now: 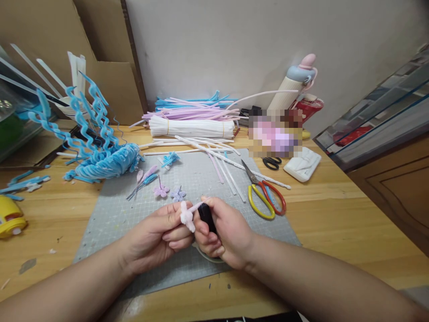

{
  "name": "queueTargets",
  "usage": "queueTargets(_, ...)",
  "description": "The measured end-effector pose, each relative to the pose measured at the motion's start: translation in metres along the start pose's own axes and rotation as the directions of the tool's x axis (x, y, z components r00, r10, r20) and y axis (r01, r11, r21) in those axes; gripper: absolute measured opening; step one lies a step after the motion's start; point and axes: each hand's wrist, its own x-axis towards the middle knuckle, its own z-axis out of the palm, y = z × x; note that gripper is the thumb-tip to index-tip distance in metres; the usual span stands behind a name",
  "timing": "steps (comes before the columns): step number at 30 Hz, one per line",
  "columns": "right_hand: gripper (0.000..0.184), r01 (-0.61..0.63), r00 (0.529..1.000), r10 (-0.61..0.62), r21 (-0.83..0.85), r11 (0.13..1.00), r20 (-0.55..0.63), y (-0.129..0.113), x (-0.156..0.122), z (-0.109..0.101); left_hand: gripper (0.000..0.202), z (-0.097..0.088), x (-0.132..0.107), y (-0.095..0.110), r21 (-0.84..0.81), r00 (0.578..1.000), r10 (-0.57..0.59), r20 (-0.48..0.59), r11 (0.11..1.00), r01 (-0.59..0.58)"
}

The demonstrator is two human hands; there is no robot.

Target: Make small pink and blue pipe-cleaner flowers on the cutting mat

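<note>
My left hand (167, 230) pinches a small pale pink pipe-cleaner flower (187, 217) between thumb and fingers. One pale pink stem (197, 206) of it runs across to the thumb of my right hand (224, 228). That hand is closed around a smooth black block-shaped object (207, 218), mostly covered by the fingers, so its kind is unclear. Beyond my hands, a pink flower (161, 191) and a lilac flower (178, 194), both with thin dark wires, lie on the grey cutting mat (117, 228). A pale curved rim (209, 258) shows below my right hand.
Scissors (264, 192) with yellow and red handles lie to the right, near a white case (302, 164). A blue fuzzy piece with spirals (107, 163) stands at left. Bundled white pipe cleaners (192, 128) lie at the back by the wall, with a bottle (288, 89) to their right.
</note>
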Motion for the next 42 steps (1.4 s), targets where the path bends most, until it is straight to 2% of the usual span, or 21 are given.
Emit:
queueTargets(6,0.065,0.02,0.999,-0.021,0.025,0.999,0.048,0.0,-0.001,0.0,0.013,0.004,0.001,0.003,0.051,0.999,0.033,0.012,0.998,-0.033)
queueTargets(8,0.069,0.053,0.998,-0.053,0.021,0.998,0.033,0.002,0.001,0.0,0.016,0.004,0.001,0.006,0.087,0.998,0.06,-0.002,0.994,-0.06)
queueTargets(10,0.068,0.133,0.991,-0.133,0.0,0.991,-0.026,0.005,0.004,-0.001,0.016,0.005,0.0,0.011,0.153,0.991,0.124,-0.043,0.981,-0.116)
queueTargets(12,0.062,0.266,0.957,-0.27,-0.053,0.963,-0.107,0.008,0.007,-0.002,0.017,0.006,-0.003,0.019,0.308,0.966,0.236,-0.108,0.932,-0.193)
queueTargets(14,0.051,0.395,0.896,-0.418,-0.161,0.905,-0.151,0.009,0.008,-0.004,0.016,0.008,-0.006,0.028,0.558,0.907,0.396,-0.141,0.788,-0.258)
queueTargets(15,0.046,0.44,0.865,-0.479,-0.232,0.868,-0.149,0.008,0.008,-0.005,0.014,0.009,-0.009,0.033,0.693,0.868,0.482,-0.117,0.666,-0.276)
queueTargets(17,0.037,0.479,0.82,-0.561,-0.397,0.783,-0.117,0.007,0.007,-0.005,0.011,0.011,-0.014,0.043,0.896,0.784,0.62,0.023,0.335,-0.291)
queueTargets(19,0.03,0.474,0.778,-0.621,-0.56,0.679,-0.095,0.004,0.004,-0.004,0.011,0.011,-0.018,0.051,0.958,0.715,0.664,0.22,-0.006,-0.288)
queueTargets(20,0.027,0.471,0.748,-0.657,-0.623,0.625,-0.094,0.004,0.002,-0.003,0.012,0.011,-0.021,0.054,0.948,0.692,0.654,0.306,-0.141,-0.286)
queueTargets(22,0.025,0.458,0.683,-0.723,-0.709,0.536,-0.104,0.003,-0.001,-0.002,0.017,0.011,-0.024,0.058,0.908,0.67,0.615,0.416,-0.322,-0.268)
queueTargets(23,0.026,0.447,0.658,-0.745,-0.738,0.506,-0.112,0.004,-0.001,-0.001,0.019,0.01,-0.026,0.059,0.891,0.671,0.595,0.443,-0.374,-0.256)
queueTargets(25,0.027,0.405,0.634,-0.762,-0.782,0.474,-0.133,0.006,-0.002,-0.002,0.021,0.011,-0.028,0.059,0.882,0.674,0.586,0.45,-0.41,-0.233)
queueTargets(28,0.028,0.342,0.619,-0.767,-0.822,0.454,-0.166,0.008,0.0,-0.004,0.022,0.015,-0.031,0.057,0.912,0.691,0.606,0.394,-0.351,-0.212)
queueTargets(30,0.028,0.332,0.616,-0.768,-0.827,0.453,-0.173,0.009,0.0,-0.005,0.021,0.017,-0.032,0.054,0.909,0.711,0.582,0.396,-0.36,-0.212)
queueTargets(32,0.028,0.337,0.624,-0.764,-0.826,0.453,-0.164,0.01,0.0,-0.005,0.019,0.019,-0.032,0.052,0.859,0.72,0.515,0.465,-0.461,-0.225)
queueTargets(35,0.027,0.343,0.636,-0.757,-0.823,0.453,-0.151,0.01,0.0,-0.003,0.017,0.018,-0.031,0.051,0.745,0.704,0.428,0.566,-0.631,-0.216)
queueTargets(42,0.021,0.352,0.609,-0.78,-0.832,0.429,-0.144,0.012,0.002,-0.004,0.027,0.018,-0.034,0.051,0.521,0.743,0.237,0.626,-0.836,-0.173)
